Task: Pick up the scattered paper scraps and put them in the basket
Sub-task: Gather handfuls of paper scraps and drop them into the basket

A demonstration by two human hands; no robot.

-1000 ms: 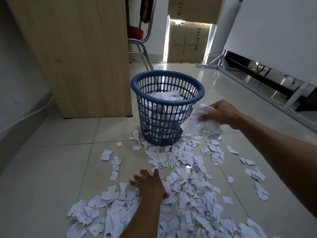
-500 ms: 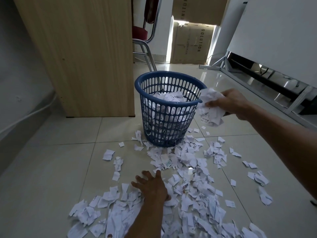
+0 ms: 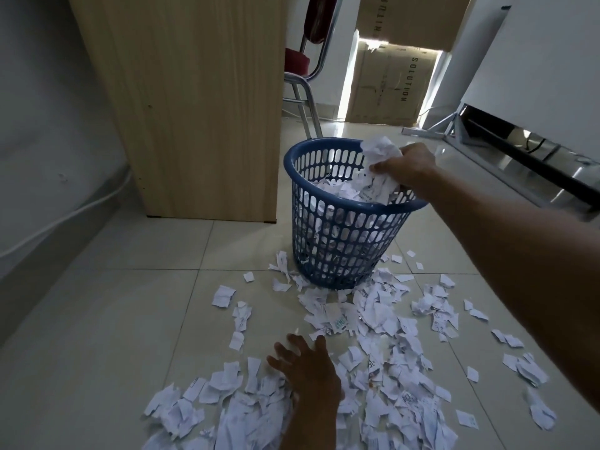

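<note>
Head view: my right hand (image 3: 406, 167) grips a crumpled wad of scraps (image 3: 380, 151) just over the blue basket (image 3: 350, 210), which I judge roughly half full. My left hand (image 3: 308, 368) rests flat, fingers spread, among the scattered paper scraps (image 3: 389, 352) on the floor (image 3: 113, 319); most of the job is left.

Loc: office-type room. Evid.: pale tiled floor (image 3: 97, 319); wood-laminate furn. panel (image 3: 194, 108) at L; chair (image 3: 297, 64) w/ red seat + chrome legs behind it; 2 stacked cartons (image 3: 389, 76), lower one printed "SOLUTION"; big white board (image 3: 535, 60) on metal stand (image 3: 448, 125) at R; white cable (image 3: 65, 219) along wall base; blue wastepaper basket (image 3: 344, 248) w/ printed paper scraps (image 3: 373, 319).
</note>
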